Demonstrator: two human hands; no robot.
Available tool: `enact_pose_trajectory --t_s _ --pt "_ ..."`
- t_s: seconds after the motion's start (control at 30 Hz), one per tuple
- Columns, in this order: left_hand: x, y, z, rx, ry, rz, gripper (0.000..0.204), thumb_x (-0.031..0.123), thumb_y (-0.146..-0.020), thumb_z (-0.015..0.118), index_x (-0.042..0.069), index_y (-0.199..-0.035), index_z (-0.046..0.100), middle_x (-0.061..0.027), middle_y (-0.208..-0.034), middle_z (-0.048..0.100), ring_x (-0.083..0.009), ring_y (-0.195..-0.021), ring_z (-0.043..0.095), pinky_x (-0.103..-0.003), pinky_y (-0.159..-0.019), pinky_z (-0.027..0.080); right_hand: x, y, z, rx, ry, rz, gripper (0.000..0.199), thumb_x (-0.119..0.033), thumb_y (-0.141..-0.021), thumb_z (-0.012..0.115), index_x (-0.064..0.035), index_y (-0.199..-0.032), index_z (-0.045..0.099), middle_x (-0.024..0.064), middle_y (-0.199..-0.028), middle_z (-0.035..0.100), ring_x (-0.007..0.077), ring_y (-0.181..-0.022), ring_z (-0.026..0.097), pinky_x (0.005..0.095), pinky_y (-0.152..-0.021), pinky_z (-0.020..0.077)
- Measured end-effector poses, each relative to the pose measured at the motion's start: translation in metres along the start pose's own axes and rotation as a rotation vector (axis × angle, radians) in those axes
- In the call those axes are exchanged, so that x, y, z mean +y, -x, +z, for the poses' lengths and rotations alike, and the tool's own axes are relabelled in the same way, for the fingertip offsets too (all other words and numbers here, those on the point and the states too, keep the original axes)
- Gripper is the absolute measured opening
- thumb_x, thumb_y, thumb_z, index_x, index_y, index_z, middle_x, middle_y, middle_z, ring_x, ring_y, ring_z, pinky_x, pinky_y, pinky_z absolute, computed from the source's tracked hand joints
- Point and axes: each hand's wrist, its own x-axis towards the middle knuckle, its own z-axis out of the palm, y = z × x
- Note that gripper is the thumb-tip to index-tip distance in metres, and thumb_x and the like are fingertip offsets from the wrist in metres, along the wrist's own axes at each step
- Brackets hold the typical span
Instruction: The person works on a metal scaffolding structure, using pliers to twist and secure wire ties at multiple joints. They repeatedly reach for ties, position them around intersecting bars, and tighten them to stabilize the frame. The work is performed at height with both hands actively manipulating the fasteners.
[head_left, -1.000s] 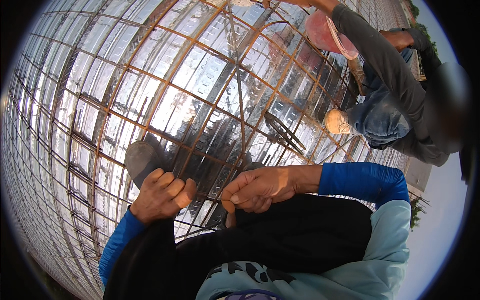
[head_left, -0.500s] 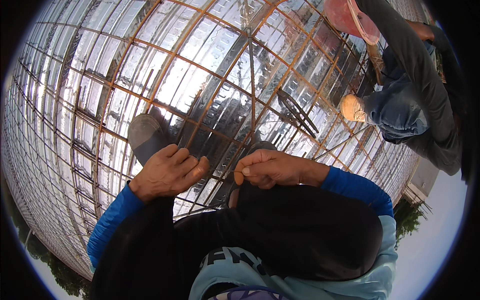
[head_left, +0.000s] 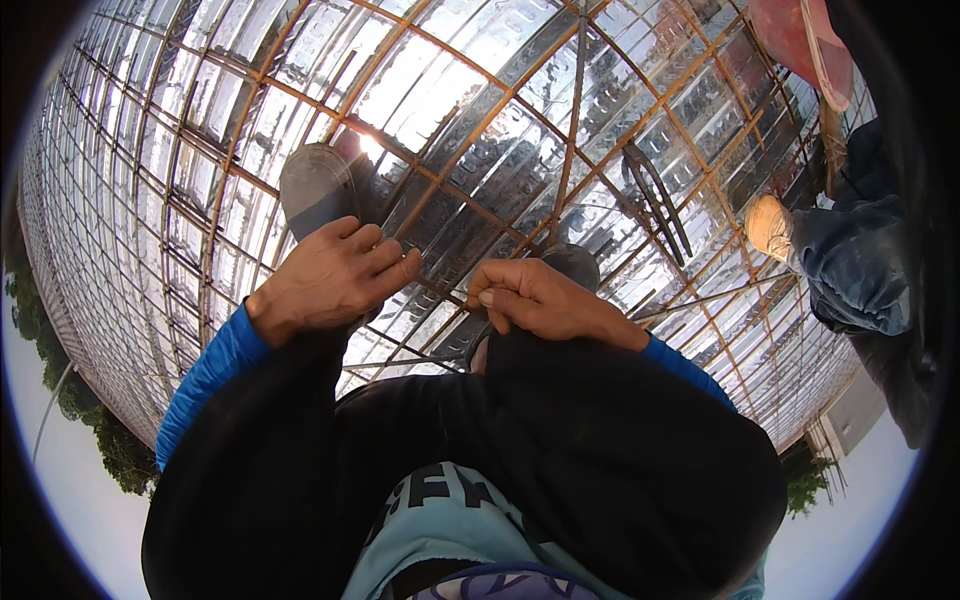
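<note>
My left hand [head_left: 335, 275] is closed with its fingers curled, above the rebar grid near my left shoe [head_left: 316, 185]. Across a small gap, my right hand [head_left: 550, 298] pinches thumb against forefinger. Whatever lies in either grip is too thin or hidden to name; a faint thin line shows at the right fingertips. Below both hands runs the rusty rebar grid [head_left: 470, 205], over shiny ribbed metal decking [head_left: 425, 85]. A pair of dark long-handled pliers [head_left: 655, 205] rests on the bars, right of my right shoe [head_left: 575, 265].
At the right a co-worker in jeans [head_left: 855, 260] and a tan shoe [head_left: 768, 228] stands on the grid. Beside that person is a red rounded object [head_left: 800, 45]. More rebar mesh [head_left: 110, 250] curves away to the left. My bent knees flank the hands.
The view has shifted, so the grid, pliers and co-worker appear farther right. My hands stay close together, both closed, and the right fingers have turned slightly.
</note>
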Motion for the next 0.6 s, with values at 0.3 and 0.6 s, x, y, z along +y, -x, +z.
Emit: enact_pose_trajectory --t_s 0.3,0.6 --pt "0.009 0.071 0.0 0.532 0.41 -0.976 0.04 0.025 -0.102 0.074 0.003 -0.135 0.07 -0.0144 -0.118 0.073 -0.0271 -0.101 0.072 -0.036 -0.087 0.057 -0.018 -0.023 -0.06 0.295 0.495 -0.225 0.017 -0.008 -0.107 0.049 -0.0016 -0.11 0.064 0.0079 -0.066 0.062 0.0183 -0.061 0.063 0.0367 -0.063 0.0503" --pt "0.037 0.137 0.007 0.633 0.848 -1.18 0.025 0.016 -0.106 0.073 0.0 -0.125 0.073 -0.0049 -0.095 0.075 -0.0115 -0.08 0.065 -0.03 -0.076 0.054 -0.06 -0.019 -0.136 0.52 0.882 -0.282 0.015 -0.011 -0.108 0.05 -0.0031 -0.111 0.062 0.0156 -0.07 0.062 0.0319 -0.065 0.062 0.0457 -0.063 0.0479"
